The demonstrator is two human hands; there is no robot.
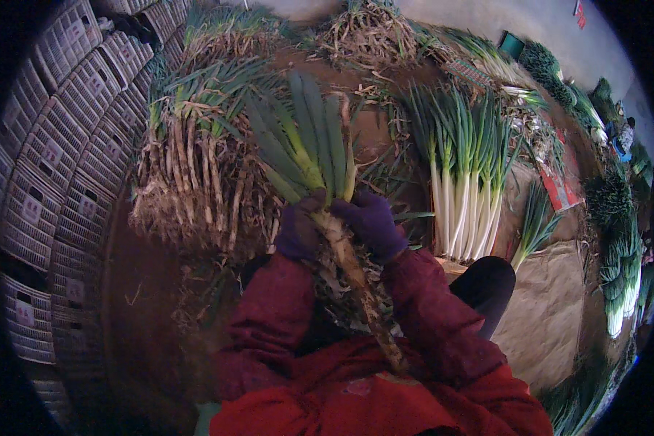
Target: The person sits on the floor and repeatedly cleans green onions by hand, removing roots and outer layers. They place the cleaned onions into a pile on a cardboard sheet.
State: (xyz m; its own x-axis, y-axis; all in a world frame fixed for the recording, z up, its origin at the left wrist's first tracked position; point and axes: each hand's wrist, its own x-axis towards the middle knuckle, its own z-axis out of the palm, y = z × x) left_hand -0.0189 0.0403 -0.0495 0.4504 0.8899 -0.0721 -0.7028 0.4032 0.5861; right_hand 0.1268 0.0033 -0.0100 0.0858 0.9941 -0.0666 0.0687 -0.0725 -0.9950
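Note:
My left hand (301,228), in a purple glove, grips one large unpeeled leek (351,264) where the pale stem meets the leaves. My right hand (371,224), gloved alike, closes on the same leek's leaf base from the other side. Green leaves fan out above both hands, while the brown, dirty stem slants down between my forearms to my red garment. To the left lies a heap of unpeeled leeks (196,163) with roots and dry husks. At the right, clean white-stemmed leeks (466,201) lie side by side.
Plastic crates (54,147) are stacked along the left. More leeks (368,38) lie in piles at the back, others (621,272) at the far right. Brown sheeting (545,305) covers the floor near my knee, with a small leek (534,231) at its edge. Loose husks (332,289) lie below my hands.

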